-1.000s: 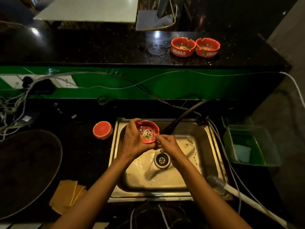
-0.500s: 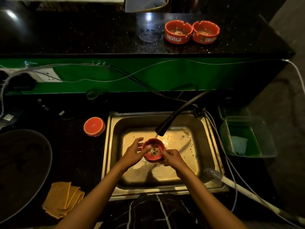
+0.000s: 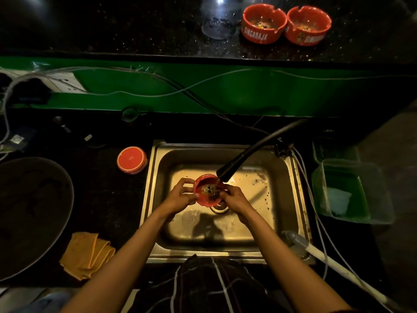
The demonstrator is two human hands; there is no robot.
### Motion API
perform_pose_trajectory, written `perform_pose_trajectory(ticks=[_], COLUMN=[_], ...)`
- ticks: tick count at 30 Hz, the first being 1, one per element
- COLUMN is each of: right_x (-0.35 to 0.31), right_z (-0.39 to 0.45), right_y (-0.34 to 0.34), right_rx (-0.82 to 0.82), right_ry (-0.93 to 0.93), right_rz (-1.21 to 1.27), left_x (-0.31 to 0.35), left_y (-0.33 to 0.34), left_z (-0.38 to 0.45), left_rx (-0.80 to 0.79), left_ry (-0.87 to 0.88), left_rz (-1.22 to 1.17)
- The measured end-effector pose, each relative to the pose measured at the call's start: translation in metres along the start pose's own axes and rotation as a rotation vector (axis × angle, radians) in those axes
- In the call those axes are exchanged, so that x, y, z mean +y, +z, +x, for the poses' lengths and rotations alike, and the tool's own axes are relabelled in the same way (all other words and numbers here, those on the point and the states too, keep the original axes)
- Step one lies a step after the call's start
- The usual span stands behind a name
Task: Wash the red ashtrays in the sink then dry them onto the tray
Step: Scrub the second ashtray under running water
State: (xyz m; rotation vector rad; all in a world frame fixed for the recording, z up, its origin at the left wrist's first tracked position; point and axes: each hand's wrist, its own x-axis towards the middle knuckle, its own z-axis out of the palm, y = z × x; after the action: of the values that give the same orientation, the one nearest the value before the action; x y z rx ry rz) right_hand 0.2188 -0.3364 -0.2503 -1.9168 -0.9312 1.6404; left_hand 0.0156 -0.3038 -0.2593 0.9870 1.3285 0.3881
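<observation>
Red ashtray [image 3: 206,190] now sits lower, over the drain of the sink [image 3: 291,199], directly below the black tap [image 3: 248,154]. Left hand [image 3: 180,196] grips its rim; right hand [image 3: 235,199] pinches the opposite edge. Ash remains inside, so I judge that rinsing is only beginning.

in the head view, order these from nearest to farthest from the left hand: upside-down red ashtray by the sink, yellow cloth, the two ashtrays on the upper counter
From the left hand:
1. Upside-down red ashtray, just left of the sink, up-left of the hand.
2. Yellow cloth, lower left on the counter.
3. Two ashtrays on the upper counter, far back right; the left one is slightly nearer.
</observation>
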Motion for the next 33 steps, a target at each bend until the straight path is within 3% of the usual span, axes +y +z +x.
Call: perform_pose_trajectory(ticks=[8,13,20,24,28,33], right_x=[0.014,0.025,0.026,0.022,0.009,0.009], right_z=[-0.022,-0.037,-0.017,0.001,0.003,-0.013], right_y=[0.004,-0.013,-0.038,-0.031,-0.008,0.010], right_rx=[-0.114,0.091,0.242,0.170,-0.031,-0.160], right_ry=[0.059,0.078,0.038,0.057,0.159,0.247], right_rz=[0.087,0.166,0.044,0.063,0.157,0.230], left_x=[-0.015,-0.005,0.019,0.021,0.020,0.013], left_y=[-0.002,0.034,0.057,0.038,0.017,0.000], left_z=[0.002,0.009,0.015,0.011,0.005,0.015], left_rx=[0.021,-0.077,-0.082,-0.063,0.024,0.140], left_ry=[-0.132,-0.160,-0.136,-0.080,-0.025,-0.086], left_rz=[-0.092,-0.065,-0.260,-0.232,-0.074,0.087])
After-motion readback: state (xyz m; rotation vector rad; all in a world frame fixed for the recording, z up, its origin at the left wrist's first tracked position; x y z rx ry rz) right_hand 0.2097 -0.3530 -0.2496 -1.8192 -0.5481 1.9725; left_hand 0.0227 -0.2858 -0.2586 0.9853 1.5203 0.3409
